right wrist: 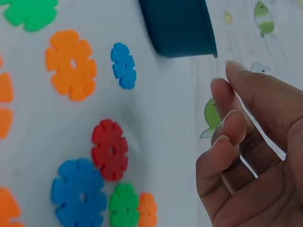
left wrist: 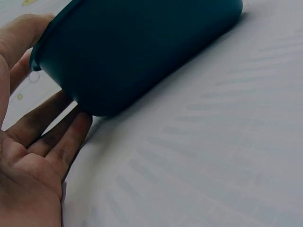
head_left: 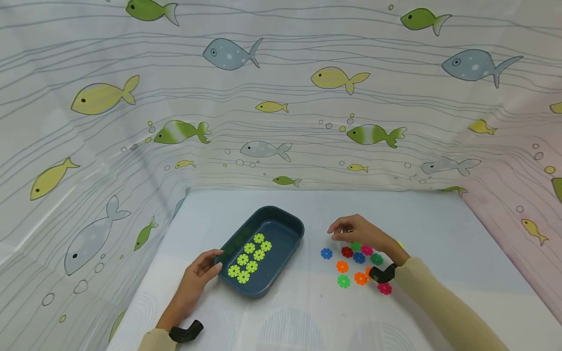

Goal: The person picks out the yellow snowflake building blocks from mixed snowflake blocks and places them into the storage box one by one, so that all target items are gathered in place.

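Observation:
A dark blue tub [head_left: 277,235] stands at an angle on the table, with several yellow-green notched discs [head_left: 259,255] lying in its left half. At its near left end my left hand [head_left: 197,275] grips the rim, thumb on the edge; in the left wrist view the other fingers [left wrist: 71,142] lie against the outer wall. To the right of the tub, my right hand [head_left: 357,230] hovers over loose discs, fingers loosely bent and nothing between them. Near it lie a blue disc [head_left: 326,253] and a red disc [right wrist: 110,150].
Several more discs spread below the right forearm, among them an orange disc [head_left: 342,266], a light green disc [head_left: 344,281] and a pink disc [head_left: 385,288]. The right wrist's black camera [head_left: 383,274] overlaps some. A fish-patterned sheet [head_left: 303,131] walls the white table's back and sides.

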The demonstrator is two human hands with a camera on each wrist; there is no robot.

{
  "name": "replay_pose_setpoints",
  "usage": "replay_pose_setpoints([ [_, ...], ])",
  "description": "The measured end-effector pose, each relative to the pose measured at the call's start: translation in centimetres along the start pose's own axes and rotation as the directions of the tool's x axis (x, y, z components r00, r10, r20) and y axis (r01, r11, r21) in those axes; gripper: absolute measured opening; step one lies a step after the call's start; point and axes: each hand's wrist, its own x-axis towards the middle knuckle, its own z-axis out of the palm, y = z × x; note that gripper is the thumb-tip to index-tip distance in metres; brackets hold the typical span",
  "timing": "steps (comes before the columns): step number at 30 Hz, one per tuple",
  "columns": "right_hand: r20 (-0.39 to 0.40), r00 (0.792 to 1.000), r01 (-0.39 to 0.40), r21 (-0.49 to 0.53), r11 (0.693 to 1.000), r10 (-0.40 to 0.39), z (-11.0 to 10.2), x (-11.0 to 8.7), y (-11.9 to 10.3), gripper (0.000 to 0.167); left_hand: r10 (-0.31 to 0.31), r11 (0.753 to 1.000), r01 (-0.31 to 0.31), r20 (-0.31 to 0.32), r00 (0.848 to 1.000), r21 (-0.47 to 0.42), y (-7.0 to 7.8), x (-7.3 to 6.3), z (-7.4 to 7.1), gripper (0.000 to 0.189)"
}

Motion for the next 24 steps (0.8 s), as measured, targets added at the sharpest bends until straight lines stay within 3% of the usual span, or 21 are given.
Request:
replay_pose_setpoints([
  [14,-0.126,0.989,-0.075,-0.007,0.997,0.073,-1.8,-4.1,2.9,0.028,0.007,1.0,-0.007,0.012,1.0,0.006,-0.2,0.1,-0.1,0.045],
  [24,-0.229,0.958,-0.183,-0.028,0.983,0.172,-3.0,-7.1,5.1,0.029,-0.012,1.0,0.012,-0.006,1.0,0.019,0.0,0.0,0.0,0.046],
])
